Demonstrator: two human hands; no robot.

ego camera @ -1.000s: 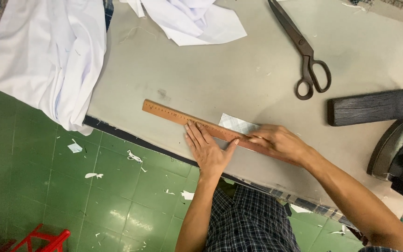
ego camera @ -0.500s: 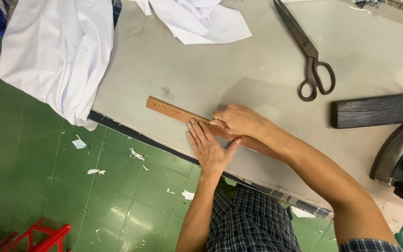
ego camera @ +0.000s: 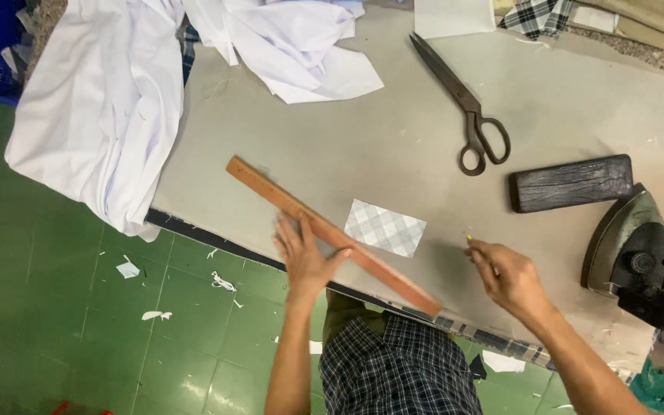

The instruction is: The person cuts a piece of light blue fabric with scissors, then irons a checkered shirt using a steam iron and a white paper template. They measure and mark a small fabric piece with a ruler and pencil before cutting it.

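Just left hand (ego camera: 303, 260) on ruler (ego camera: 332, 234)

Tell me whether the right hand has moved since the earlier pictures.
Yes. The right hand has come off the wooden ruler and the plaid fabric piece and now sits apart, nearer the iron.

long wooden ruler (ego camera: 332, 234) lying diagonally near table edge, small grey checked fabric piece (ego camera: 385, 227) flat just beside it
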